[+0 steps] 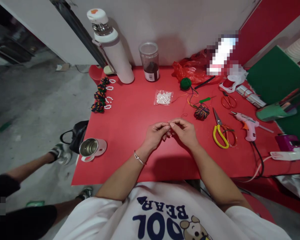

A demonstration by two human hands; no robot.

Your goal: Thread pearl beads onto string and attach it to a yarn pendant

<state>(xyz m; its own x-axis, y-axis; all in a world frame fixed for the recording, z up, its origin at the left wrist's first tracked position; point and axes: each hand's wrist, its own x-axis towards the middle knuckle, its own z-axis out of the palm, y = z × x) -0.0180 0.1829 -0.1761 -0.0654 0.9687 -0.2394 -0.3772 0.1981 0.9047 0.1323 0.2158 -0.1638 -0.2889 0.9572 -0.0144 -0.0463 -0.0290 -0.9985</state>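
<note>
My left hand (157, 132) and my right hand (183, 130) meet fingertip to fingertip above the middle of the red table (129, 133). Both pinch something tiny between thumb and forefinger, too small to name. A thin red thread (183, 115) seems to run from the pinch toward a multicoloured yarn ball (201, 112) just beyond my right hand. A clear bag of white pearl beads (163, 97) lies further back. A silver bracelet sits on my left wrist.
Yellow scissors (219, 130), red scissors (228, 101) and a pink glue gun (247, 125) lie right. A white flask (112, 46), a jar (150, 61), a green yarn ball (185, 83) stand behind. Finished yarn pieces (99, 96) line the left edge; a steel cup (89, 147) sits there. Another person's legs show at left.
</note>
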